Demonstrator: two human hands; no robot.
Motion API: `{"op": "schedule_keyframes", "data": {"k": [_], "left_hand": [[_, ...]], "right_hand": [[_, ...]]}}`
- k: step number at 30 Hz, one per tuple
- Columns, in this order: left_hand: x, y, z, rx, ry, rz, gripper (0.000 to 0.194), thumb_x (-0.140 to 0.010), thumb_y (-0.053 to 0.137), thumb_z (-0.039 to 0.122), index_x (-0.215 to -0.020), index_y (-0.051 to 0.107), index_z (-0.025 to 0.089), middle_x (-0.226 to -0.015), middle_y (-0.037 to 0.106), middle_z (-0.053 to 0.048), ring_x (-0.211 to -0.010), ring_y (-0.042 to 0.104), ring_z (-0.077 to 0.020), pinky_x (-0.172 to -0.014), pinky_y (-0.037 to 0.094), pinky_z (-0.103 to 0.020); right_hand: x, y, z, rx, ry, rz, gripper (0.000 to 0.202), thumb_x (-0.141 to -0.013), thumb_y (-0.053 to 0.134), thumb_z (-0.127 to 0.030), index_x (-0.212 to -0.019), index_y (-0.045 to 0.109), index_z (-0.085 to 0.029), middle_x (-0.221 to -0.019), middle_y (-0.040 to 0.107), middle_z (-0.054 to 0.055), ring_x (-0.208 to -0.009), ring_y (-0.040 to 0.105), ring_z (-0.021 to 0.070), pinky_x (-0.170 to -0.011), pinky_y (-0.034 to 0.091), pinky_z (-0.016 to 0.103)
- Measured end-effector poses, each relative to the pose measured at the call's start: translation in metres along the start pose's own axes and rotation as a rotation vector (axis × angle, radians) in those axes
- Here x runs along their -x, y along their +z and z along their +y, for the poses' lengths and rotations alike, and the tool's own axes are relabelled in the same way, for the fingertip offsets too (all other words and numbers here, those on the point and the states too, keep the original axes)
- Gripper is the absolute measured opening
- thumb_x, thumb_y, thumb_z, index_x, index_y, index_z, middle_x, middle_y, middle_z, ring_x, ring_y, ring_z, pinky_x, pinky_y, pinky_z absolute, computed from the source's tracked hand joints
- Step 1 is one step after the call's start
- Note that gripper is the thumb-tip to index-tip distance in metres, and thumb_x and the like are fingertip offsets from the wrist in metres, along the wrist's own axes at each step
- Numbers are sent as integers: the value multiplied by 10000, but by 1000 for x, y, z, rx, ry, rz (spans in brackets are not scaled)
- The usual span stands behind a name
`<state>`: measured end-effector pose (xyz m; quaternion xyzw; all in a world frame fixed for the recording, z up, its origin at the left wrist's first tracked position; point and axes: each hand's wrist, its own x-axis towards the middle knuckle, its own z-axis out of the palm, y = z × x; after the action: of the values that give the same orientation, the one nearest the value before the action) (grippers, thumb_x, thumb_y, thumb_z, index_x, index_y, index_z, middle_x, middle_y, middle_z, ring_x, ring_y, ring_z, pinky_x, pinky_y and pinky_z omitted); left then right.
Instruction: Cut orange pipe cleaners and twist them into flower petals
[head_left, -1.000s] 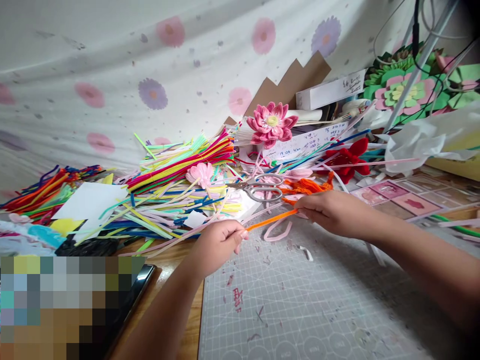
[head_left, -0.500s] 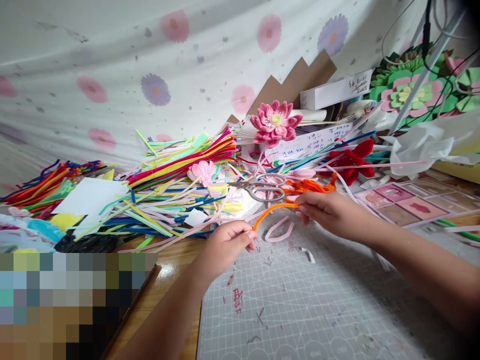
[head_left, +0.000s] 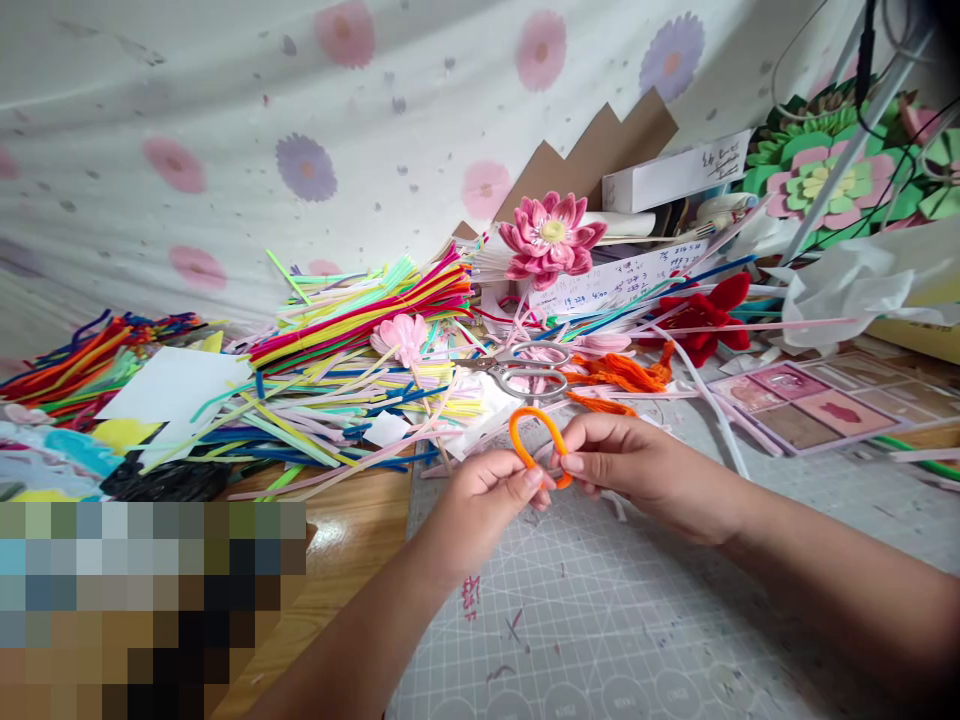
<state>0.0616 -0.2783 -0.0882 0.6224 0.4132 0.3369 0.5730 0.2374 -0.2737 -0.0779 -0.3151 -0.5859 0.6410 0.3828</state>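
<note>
An orange pipe cleaner (head_left: pixel 537 412) is bent into a loop above the grey cutting mat (head_left: pixel 585 610). One end is pinched between the thumb and fingers of my left hand (head_left: pixel 499 495). The other end sits in the closed fingers of my right hand (head_left: pixel 637 465). Both ends meet low in the loop, where my fingertips partly cover them. Just beyond the loop lie scissors (head_left: pixel 536 380) with grey handles. More orange pipe cleaners (head_left: pixel 626 372) lie in a heap behind my right hand.
Bundles of coloured pipe cleaners (head_left: pixel 360 330) cover the back left of the table. A pink flower (head_left: pixel 553 235) stands behind the scissors, with a red flower (head_left: pixel 701 320) to its right. An eyeshadow-like palette (head_left: pixel 817 410) lies at the right.
My hands have come together, and the orange pipe cleaner has gone from a shallow curve to a closed loop. My right hand has moved left and down.
</note>
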Motion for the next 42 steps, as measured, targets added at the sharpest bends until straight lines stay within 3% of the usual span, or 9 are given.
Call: {"op": "schedule_keyframes", "data": {"k": [6, 19, 25, 30, 36, 42], "left_hand": [[3, 2, 2, -121, 12, -49, 226, -792, 452, 325, -733, 567, 140, -733, 585, -29, -728, 530, -137, -685, 408, -257], [6, 9, 10, -677, 220, 79, 275, -831, 389, 267, -631, 545, 158, -658, 518, -2, -648, 478, -123, -593, 351, -234], [7, 10, 9, -357, 22, -16, 253, -813, 409, 299, -674, 559, 152, -675, 562, -9, -659, 516, -121, -611, 390, -225], [10, 3, 5, -123, -146, -237, 247, -784, 457, 334, -672, 567, 143, -496, 467, 36, -454, 422, -70, -472, 327, -196], [14, 3, 9, 82, -180, -329, 265, -727, 534, 357, -594, 584, 133, -506, 494, 12, -475, 458, -76, -486, 363, -195], [14, 9, 15, 163, -106, -325, 306, -733, 532, 392, -666, 648, 117, -588, 595, -41, -601, 560, -129, -645, 448, -261]], "right_hand": [[-1, 2, 3, -86, -38, 27, 132, -724, 619, -234, -712, 528, -139, -638, 550, -27, -587, 484, 71, -550, 376, 192], [-2, 5, 2, 54, -26, 88, 231, -705, 620, -349, -690, 493, -157, -709, 531, -1, -687, 492, 118, -649, 386, 256], [-1, 8, 3, -23, -61, 5, 219, -730, 602, -339, -699, 475, -164, -670, 535, -9, -633, 506, 115, -623, 397, 262], [1, 7, 4, -119, -50, -51, 173, -738, 606, -278, -728, 492, -148, -673, 541, -11, -583, 517, 97, -571, 416, 243], [4, 6, 2, -272, -41, -266, 138, -724, 623, -205, -679, 522, -122, -759, 542, 7, -632, 572, 111, -598, 464, 264], [4, 10, 5, -329, -48, -302, 124, -762, 583, -200, -704, 494, -136, -744, 550, 3, -528, 589, 110, -550, 476, 290]]}}
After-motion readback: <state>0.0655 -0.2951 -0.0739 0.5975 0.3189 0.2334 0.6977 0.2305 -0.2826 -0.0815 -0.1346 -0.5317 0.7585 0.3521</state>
